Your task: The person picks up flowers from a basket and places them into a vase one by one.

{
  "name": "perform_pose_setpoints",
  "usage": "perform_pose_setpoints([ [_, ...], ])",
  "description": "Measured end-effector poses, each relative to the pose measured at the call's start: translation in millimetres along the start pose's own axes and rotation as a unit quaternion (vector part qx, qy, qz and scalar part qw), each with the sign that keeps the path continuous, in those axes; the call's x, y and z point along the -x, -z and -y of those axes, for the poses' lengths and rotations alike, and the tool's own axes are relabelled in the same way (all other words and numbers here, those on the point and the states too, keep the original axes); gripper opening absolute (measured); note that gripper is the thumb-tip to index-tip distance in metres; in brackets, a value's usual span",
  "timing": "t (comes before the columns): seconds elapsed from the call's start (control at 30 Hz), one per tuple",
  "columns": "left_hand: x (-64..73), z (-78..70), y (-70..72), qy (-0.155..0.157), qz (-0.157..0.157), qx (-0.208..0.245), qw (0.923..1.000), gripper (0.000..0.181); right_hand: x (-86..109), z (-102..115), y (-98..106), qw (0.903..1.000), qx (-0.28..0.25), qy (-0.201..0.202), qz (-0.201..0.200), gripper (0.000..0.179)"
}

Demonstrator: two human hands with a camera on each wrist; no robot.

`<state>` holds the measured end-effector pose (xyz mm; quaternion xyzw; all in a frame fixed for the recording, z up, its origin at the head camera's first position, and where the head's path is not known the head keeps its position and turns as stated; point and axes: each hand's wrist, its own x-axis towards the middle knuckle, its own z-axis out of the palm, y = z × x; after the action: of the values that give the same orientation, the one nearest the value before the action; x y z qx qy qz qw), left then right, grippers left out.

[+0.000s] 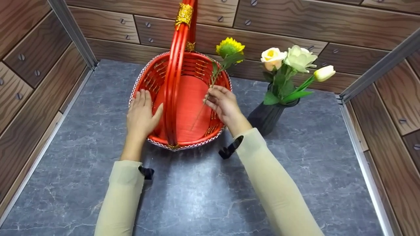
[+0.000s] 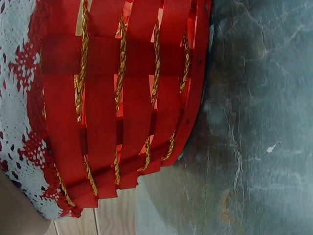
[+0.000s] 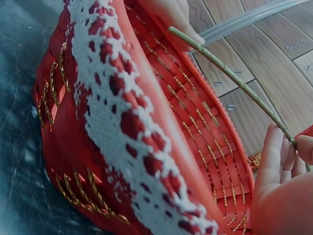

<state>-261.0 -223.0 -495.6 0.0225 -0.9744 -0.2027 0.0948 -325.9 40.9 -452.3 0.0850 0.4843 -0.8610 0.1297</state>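
Observation:
A round red woven basket (image 1: 193, 87) with a tall arched handle (image 1: 174, 85) stands on the grey surface. My left hand (image 1: 139, 113) rests on its left rim, fingers straight and thumb spread inward. Over the right side of the basket my right hand (image 1: 226, 103) pinches the thin stem of a yellow sunflower (image 1: 229, 49). The bloom leans up and to the right, above the far rim, while the bare stem end (image 3: 195, 45) reaches over the basket in the right wrist view. Woven red slats (image 2: 102, 103) fill much of the left wrist view.
Right of the basket stands a dark ribbed vase (image 1: 269, 114) holding a peach rose (image 1: 273, 58), a pale green-white flower (image 1: 299, 59) and a white tulip (image 1: 325, 73). Wood-patterned panels (image 1: 279, 19) with metal corner posts (image 1: 73, 32) enclose the grey marbled surface (image 1: 190, 203).

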Motion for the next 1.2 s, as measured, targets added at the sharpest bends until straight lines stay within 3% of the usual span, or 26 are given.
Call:
perform_pose_setpoints([
  [0.63,1.3,1.3,-1.1,-0.001,0.01,-0.005,0.9999,0.079,36.5,37,21,0.9979,0.035,0.047,0.027,0.007],
  [0.97,2.0,1.3,0.0,-0.009,-0.007,-0.003,0.9999,0.076,56.5,49,31,0.9952,0.04,0.063,0.063,0.008],
  [1.2,1.9,1.1,-0.4,-0.006,0.001,-0.002,1.0,0.076,70.6,54,37,0.9924,0.065,0.077,0.07,0.009],
])
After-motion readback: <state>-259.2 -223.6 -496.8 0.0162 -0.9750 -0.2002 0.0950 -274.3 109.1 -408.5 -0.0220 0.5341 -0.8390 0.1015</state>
